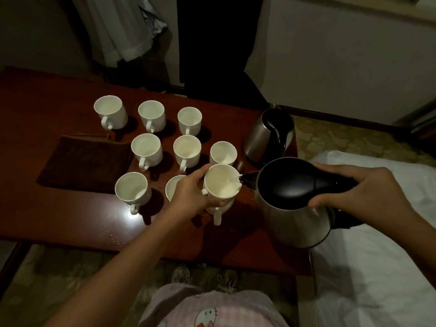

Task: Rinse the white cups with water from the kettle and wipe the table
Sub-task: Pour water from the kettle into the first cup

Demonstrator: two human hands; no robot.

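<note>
My left hand grips a white cup and holds it just above another white cup on the table. My right hand holds a steel kettle with a black lid by its handle. The kettle is tilted left, its spout at the held cup's rim, and a thin stream of water runs into the cup. Several more white cups stand upright in rows on the dark red table. A brown cloth lies flat to their left.
A second steel kettle stands at the table's far right corner. A white bed lies close on the right. Water drops dot the table's front edge. Patterned carpet surrounds the table, and clothes hang behind it.
</note>
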